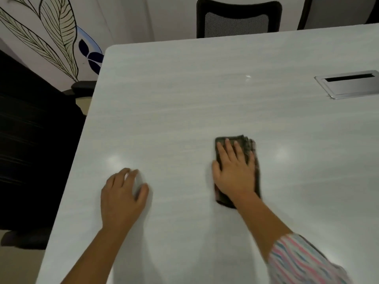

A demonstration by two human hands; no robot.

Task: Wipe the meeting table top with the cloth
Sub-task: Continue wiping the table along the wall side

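Observation:
A folded dark cloth point(249, 146) lies flat on the pale grey meeting table point(184, 111), right of centre and near me. My right hand point(233, 171) lies palm down on it with straight, spread fingers, covering most of the cloth. My left hand point(123, 193) rests on the bare table to the left, fingers bent with the tips touching the surface, holding nothing. The two hands are well apart.
A metal cable hatch point(346, 84) is set into the table at the right. A black mesh-back chair point(239, 18) stands at the far edge. Another black chair point(34, 140) sits beside the table's left edge. A wall with leaf drawings point(51, 33) is behind.

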